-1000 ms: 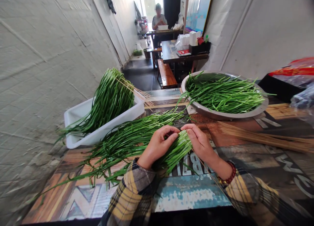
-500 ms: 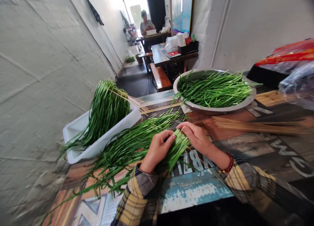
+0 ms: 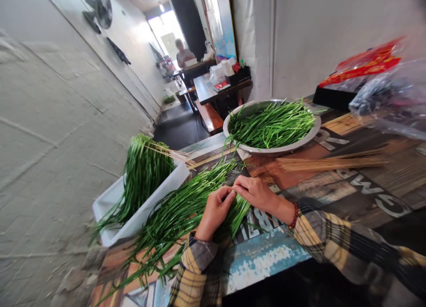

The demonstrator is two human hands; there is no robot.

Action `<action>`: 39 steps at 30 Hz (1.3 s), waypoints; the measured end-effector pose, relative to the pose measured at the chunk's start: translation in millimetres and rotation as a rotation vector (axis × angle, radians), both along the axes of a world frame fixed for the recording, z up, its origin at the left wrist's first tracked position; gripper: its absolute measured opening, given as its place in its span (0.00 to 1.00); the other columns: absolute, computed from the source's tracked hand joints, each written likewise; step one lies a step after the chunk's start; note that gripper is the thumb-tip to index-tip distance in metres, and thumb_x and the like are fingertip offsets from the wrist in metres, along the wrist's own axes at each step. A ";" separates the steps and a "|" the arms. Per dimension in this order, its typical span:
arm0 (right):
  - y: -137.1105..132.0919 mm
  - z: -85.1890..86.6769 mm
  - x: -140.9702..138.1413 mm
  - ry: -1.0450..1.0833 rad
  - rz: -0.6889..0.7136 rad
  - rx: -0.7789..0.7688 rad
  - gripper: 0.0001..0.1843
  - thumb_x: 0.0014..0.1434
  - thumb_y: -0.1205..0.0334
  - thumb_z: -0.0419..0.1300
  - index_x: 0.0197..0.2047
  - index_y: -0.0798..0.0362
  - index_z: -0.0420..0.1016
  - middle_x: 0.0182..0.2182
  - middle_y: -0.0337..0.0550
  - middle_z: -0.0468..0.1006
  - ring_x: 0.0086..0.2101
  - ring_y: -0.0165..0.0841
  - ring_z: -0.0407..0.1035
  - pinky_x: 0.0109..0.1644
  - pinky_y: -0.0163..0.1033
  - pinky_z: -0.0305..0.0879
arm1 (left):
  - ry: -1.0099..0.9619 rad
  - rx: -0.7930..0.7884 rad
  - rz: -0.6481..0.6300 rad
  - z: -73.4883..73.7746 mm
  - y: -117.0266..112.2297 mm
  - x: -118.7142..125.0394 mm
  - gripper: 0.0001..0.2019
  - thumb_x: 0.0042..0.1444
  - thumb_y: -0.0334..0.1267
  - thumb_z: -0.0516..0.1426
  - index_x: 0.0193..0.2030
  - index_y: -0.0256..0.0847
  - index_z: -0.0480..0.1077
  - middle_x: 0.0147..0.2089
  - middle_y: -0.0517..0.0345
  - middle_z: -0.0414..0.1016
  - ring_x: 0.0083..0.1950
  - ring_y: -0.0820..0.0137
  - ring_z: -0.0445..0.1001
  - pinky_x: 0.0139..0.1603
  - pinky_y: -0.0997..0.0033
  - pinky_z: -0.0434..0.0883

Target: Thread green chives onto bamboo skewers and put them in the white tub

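Note:
Both hands meet over a small bundle of green chives [image 3: 238, 211] lying on the painted wooden table [image 3: 266, 258]. My left hand [image 3: 214, 211] curls its fingers around the bundle's cut ends. My right hand [image 3: 254, 192] pinches the same ends from the right; a red bead bracelet is on that wrist. A thin skewer seems to run under my right hand, though I cannot make it out clearly. A long heap of loose chives [image 3: 179, 209] spreads to the left of my hands.
A white plastic tub [image 3: 141, 214] at the left holds skewered chives [image 3: 143, 176]. A metal basin [image 3: 233, 140] of chives stands behind. Bamboo skewers [image 3: 329, 164] lie to the right, plastic bags [image 3: 389, 94] beyond. A wall runs along the left. A seated person [image 3: 183, 54] is far back.
The view has swung and tilted, so everything sits lower and more to the left. My hands have stayed closed on the chive bundle, fingers drawing a little closer together.

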State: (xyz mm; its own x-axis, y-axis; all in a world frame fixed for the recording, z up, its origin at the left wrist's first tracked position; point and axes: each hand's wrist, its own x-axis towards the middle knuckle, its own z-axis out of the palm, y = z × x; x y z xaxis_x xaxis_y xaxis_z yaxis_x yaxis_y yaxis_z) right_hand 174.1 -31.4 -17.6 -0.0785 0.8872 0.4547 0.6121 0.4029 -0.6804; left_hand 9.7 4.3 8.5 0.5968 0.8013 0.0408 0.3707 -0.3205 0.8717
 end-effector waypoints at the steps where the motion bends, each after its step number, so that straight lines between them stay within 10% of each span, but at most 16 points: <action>1: 0.8 2.3 3.3 0.064 0.020 -0.017 0.13 0.66 0.58 0.50 0.35 0.53 0.72 0.30 0.43 0.77 0.31 0.33 0.72 0.36 0.35 0.64 | -0.017 -0.014 0.018 1.6 0.7 -1.3 0.13 0.58 0.43 0.54 0.30 0.34 0.68 0.27 0.62 0.63 0.31 0.74 0.59 0.34 0.75 0.59; 7: -8.0 42.9 34.1 0.311 0.128 -0.151 0.23 0.69 0.53 0.43 0.55 0.59 0.68 0.34 0.47 0.79 0.30 0.32 0.73 0.33 0.35 0.67 | -0.176 -0.003 0.200 46.0 5.5 -18.5 0.13 0.53 0.44 0.59 0.27 0.35 0.67 0.25 0.64 0.62 0.28 0.76 0.58 0.32 0.77 0.58; 15: -27.0 132.2 15.5 -0.180 0.095 0.122 0.14 0.64 0.60 0.53 0.47 0.54 0.76 0.37 0.47 0.81 0.38 0.38 0.74 0.43 0.40 0.66 | -0.470 0.014 0.302 125.4 -18.5 -22.3 0.13 0.49 0.45 0.62 0.31 0.34 0.74 0.28 0.60 0.72 0.29 0.75 0.65 0.32 0.76 0.62; 23: -20.0 184.8 17.1 -0.220 0.041 0.349 0.13 0.64 0.61 0.53 0.36 0.53 0.79 0.34 0.45 0.82 0.35 0.38 0.74 0.40 0.38 0.64 | -0.511 0.064 0.270 164.4 -34.1 -53.6 0.19 0.50 0.47 0.62 0.46 0.38 0.76 0.45 0.49 0.79 0.45 0.66 0.74 0.45 0.70 0.66; 29: -29.4 210.1 14.6 -0.250 0.080 0.374 0.13 0.63 0.62 0.54 0.34 0.54 0.79 0.30 0.45 0.81 0.31 0.37 0.73 0.36 0.38 0.62 | -0.415 0.257 0.352 194.1 -42.1 -78.8 0.20 0.56 0.49 0.57 0.50 0.37 0.74 0.48 0.47 0.78 0.47 0.66 0.74 0.46 0.69 0.66; 39: -40.7 213.2 0.4 -0.309 0.184 0.380 0.13 0.63 0.60 0.54 0.33 0.53 0.79 0.30 0.45 0.80 0.31 0.36 0.72 0.37 0.38 0.62 | 0.206 0.535 -0.046 238.9 -38.6 -35.1 0.10 0.48 0.38 0.62 0.36 0.35 0.77 0.29 0.59 0.76 0.30 0.73 0.69 0.31 0.74 0.63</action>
State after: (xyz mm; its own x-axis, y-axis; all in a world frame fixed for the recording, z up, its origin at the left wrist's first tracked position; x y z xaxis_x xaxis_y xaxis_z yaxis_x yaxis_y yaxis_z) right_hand 174.6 -72.0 195.7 -0.3988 0.6230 0.6729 0.6569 0.7061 -0.2644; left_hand -25.4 -34.3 247.4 0.6694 0.6741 0.3122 0.4912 -0.7169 0.4948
